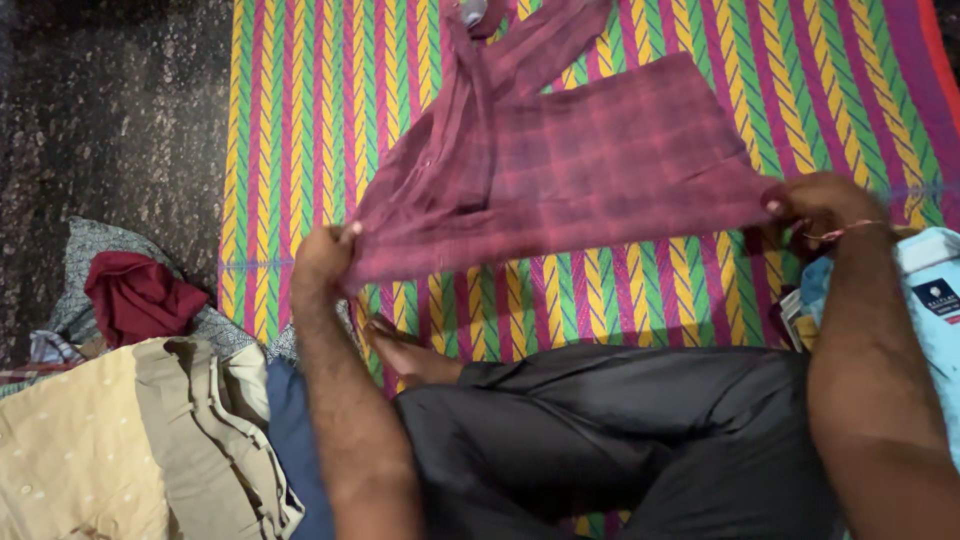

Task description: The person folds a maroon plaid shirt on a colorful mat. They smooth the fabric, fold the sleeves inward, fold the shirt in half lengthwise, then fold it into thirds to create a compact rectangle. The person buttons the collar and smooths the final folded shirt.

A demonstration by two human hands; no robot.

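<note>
Maroon checked shirt (590, 165) spans crosswise over the striped mat (300, 120), its near edge pinched at opposite ends by left hand (322, 262) and right hand (815, 205).

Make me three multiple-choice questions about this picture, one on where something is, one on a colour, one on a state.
1. Where does the dark red crumpled cloth lie?
A. on the clothes heap at the person's left
B. on the striped mat
C. on the person's lap

2. What colour is the checked shirt held by the hands?
A. blue
B. maroon
C. white

3. How is the shirt held?
A. bunched in one hand
B. stretched between left hand and right hand
C. lying untouched

Answers: 1 A, it rests on the piled clothes beside the left arm. 2 B, its checked fabric is maroon. 3 B, each hand grips one end of its near edge above the colourful striped woven mat.
</note>
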